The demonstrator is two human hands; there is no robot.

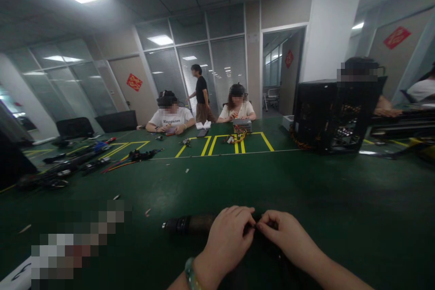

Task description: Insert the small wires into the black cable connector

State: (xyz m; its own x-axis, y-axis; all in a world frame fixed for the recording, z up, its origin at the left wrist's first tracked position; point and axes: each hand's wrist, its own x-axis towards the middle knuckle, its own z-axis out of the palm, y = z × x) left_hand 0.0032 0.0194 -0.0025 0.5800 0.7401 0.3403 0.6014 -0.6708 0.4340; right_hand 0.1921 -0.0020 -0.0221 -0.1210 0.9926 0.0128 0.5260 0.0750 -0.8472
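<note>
My left hand (pixel 230 234), with a green bangle on its wrist, is closed in a pinch in front of a long black cylindrical part (pixel 190 225). That part lies on the green table and has a silver tip at its left end; my left hand covers some of it. My right hand (pixel 288 234) is closed too, thumb and forefinger pressed together close to the left fingertips. Something small and dark seems to sit between both hands, too hidden to name. Dark material lies beneath them, its shape hard to make out.
Black parts and cables (pixel 71 163) are spread at the left. A black computer case (pixel 335 118) stands at the right. Across the green table (pixel 224 181), two seated people work, one by a power supply with coloured wires (pixel 242 125). Small scraps lie nearer me.
</note>
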